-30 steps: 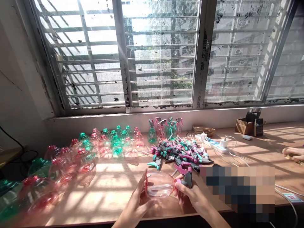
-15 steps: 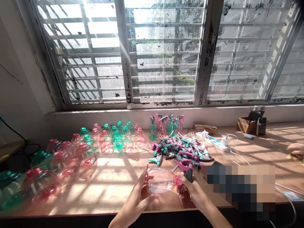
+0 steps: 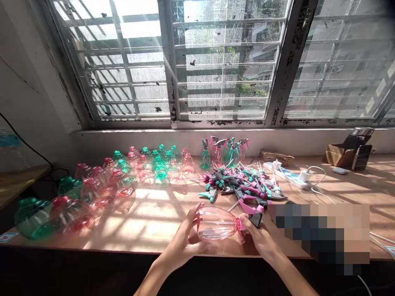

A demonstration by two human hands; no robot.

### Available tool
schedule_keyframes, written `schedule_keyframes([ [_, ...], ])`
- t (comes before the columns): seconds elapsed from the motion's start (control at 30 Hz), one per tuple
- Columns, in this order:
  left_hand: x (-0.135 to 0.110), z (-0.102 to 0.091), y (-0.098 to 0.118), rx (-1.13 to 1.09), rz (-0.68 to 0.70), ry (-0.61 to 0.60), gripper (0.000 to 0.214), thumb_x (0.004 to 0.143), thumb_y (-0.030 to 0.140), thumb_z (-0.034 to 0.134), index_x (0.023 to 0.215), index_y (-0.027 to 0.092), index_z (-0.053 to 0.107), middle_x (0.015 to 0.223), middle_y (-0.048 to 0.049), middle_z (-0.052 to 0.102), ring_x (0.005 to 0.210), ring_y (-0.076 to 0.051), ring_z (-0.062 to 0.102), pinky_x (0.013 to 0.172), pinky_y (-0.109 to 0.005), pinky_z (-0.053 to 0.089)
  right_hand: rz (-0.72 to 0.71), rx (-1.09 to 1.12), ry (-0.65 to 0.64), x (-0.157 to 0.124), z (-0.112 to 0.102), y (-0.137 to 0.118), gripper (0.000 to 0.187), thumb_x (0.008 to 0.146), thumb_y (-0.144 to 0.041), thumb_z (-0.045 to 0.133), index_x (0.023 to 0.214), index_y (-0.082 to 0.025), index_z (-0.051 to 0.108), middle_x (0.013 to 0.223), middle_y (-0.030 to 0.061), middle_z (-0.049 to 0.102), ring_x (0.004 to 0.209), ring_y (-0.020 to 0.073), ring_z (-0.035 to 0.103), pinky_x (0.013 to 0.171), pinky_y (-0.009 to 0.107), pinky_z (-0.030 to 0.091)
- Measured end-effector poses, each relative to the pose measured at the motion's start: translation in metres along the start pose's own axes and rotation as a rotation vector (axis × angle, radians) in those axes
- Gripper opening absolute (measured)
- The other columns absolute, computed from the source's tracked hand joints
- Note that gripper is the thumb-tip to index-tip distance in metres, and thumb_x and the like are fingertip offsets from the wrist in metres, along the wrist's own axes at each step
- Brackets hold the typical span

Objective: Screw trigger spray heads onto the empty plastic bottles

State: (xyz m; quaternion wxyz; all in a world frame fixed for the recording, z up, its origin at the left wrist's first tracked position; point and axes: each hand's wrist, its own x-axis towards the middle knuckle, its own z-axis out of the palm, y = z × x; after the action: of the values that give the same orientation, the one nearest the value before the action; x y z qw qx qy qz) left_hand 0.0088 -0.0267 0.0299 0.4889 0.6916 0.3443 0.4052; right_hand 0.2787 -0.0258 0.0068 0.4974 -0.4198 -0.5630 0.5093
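Observation:
A clear pink spray bottle lies sideways in the air near the table's front edge, its neck pointing right. My left hand is wrapped round its base end, thumb below and fingers behind. My right hand grips the pink collar at the neck, where a spray head with a dark trigger sticks out past my fingers. The fingertips of the right hand are partly hidden. Just beyond my hands is a heap of loose pink, teal and dark grey spray heads with thin tubes.
Several open-necked pink and green bottles stand at the left and back left. Finished-looking spray bottles stand by the wall under the window. A white power strip with cables and a cardboard box are at the right, beside a blurred patch.
The view has shifted, so the table sits higher and the things on it further right. Both hands still hold the bottle and appear slightly further right in the picture.

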Motion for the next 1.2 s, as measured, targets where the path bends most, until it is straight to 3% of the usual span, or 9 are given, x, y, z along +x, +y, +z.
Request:
schedule_keyframes([
  [0.13, -0.003, 0.001, -0.002, 0.063, 0.061, 0.016, 0.084, 0.089, 0.034, 0.075, 0.158, 0.037, 0.028, 0.17, -0.0074, 0.02, 0.152, -0.037, 0.026, 0.119, -0.049, 0.038, -0.052, -0.1, -0.004, 0.0, -0.001, 0.004, 0.055, 0.096, -0.068, 0.047, 0.066, -0.025, 0.065, 0.055, 0.0021, 0.062, 0.056, 0.0246, 0.06, 0.061, 0.039, 0.051],
  [0.27, -0.003, 0.002, 0.0, -0.029, 0.077, 0.065, 0.094, 0.087, 0.042, 0.076, 0.16, 0.042, 0.016, 0.171, -0.0056, 0.017, 0.153, -0.037, 0.023, 0.121, -0.052, 0.032, -0.176, -0.232, -0.016, -0.008, 0.002, -0.004, 0.037, 0.079, -0.059, 0.077, 0.093, -0.026, 0.074, 0.076, 0.0018, 0.068, 0.071, 0.0255, 0.063, 0.07, 0.038, 0.054],
  [0.37, -0.001, -0.001, 0.002, -0.157, 0.051, 0.088, 0.09, 0.086, 0.064, 0.067, 0.159, 0.035, 0.023, 0.166, -0.0115, 0.028, 0.146, -0.038, 0.036, 0.114, -0.048, 0.04, -0.312, -0.342, -0.068, -0.013, 0.008, -0.009, 0.035, 0.081, -0.047, 0.081, 0.106, -0.024, 0.071, 0.093, 0.0043, 0.07, 0.081, 0.0258, 0.065, 0.073, 0.035, 0.055],
  [0.43, 0.002, -0.005, 0.003, -0.163, 0.007, 0.105, 0.084, 0.085, 0.069, 0.064, 0.153, 0.028, 0.037, 0.157, -0.0142, 0.043, 0.139, -0.038, 0.045, 0.11, -0.046, 0.043, -0.36, -0.418, -0.09, -0.015, 0.01, -0.009, 0.03, 0.085, -0.044, 0.079, 0.104, -0.024, 0.07, 0.09, 0.0038, 0.07, 0.077, 0.0244, 0.065, 0.068, 0.034, 0.054],
  [0.57, 0.007, -0.009, 0.0, -0.12, -0.037, 0.134, 0.067, 0.084, 0.062, 0.07, 0.137, 0.025, 0.053, 0.138, -0.0114, 0.062, 0.123, -0.035, 0.059, 0.101, -0.042, 0.048, -0.278, -0.399, -0.142, -0.017, 0.014, -0.008, 0.027, 0.086, -0.047, 0.075, 0.097, -0.023, 0.067, 0.072, -0.0008, 0.067, 0.062, 0.0211, 0.064, 0.057, 0.029, 0.05],
  [0.7, 0.009, -0.007, -0.002, -0.125, -0.028, 0.166, 0.063, 0.085, 0.062, 0.066, 0.134, 0.025, 0.053, 0.135, -0.0101, 0.062, 0.112, -0.032, 0.064, 0.092, -0.038, 0.052, -0.121, -0.134, -0.141, -0.018, 0.024, -0.008, 0.036, 0.085, -0.057, 0.072, 0.089, -0.023, 0.061, 0.065, -0.0033, 0.064, 0.051, 0.0174, 0.061, 0.051, 0.027, 0.047],
  [0.87, 0.005, -0.002, 0.0, -0.122, -0.026, 0.197, 0.067, 0.086, 0.061, 0.068, 0.139, 0.026, 0.047, 0.135, -0.0097, 0.061, 0.112, -0.03, 0.063, 0.094, -0.037, 0.05, 0.082, 0.114, -0.127, -0.012, 0.032, -0.005, 0.044, 0.082, -0.061, 0.074, 0.087, -0.021, 0.057, 0.054, -0.0083, 0.053, 0.044, 0.0124, 0.054, 0.048, 0.024, 0.044],
  [1.0, 0.002, 0.002, 0.0, -0.111, -0.007, 0.177, 0.074, 0.084, 0.064, 0.068, 0.142, 0.026, 0.042, 0.138, -0.012, 0.058, 0.112, -0.031, 0.063, 0.096, -0.039, 0.05, 0.091, 0.179, -0.124, -0.011, 0.028, -0.004, 0.044, 0.079, -0.058, 0.079, 0.088, -0.02, 0.058, 0.056, -0.0077, 0.055, 0.047, 0.0106, 0.051, 0.05, 0.024, 0.047],
  [1.2, 0.003, 0.001, 0.004, -0.034, -0.044, 0.201, 0.06, 0.095, 0.06, 0.055, 0.144, 0.026, 0.044, 0.151, -0.0134, 0.048, 0.136, -0.036, 0.048, 0.112, -0.046, 0.041, 0.001, 0.197, -0.068, -0.013, 0.023, -0.012, 0.052, 0.074, -0.057, 0.084, 0.101, -0.02, 0.061, 0.061, -0.0022, 0.064, 0.054, 0.0162, 0.059, 0.05, 0.025, 0.045],
])
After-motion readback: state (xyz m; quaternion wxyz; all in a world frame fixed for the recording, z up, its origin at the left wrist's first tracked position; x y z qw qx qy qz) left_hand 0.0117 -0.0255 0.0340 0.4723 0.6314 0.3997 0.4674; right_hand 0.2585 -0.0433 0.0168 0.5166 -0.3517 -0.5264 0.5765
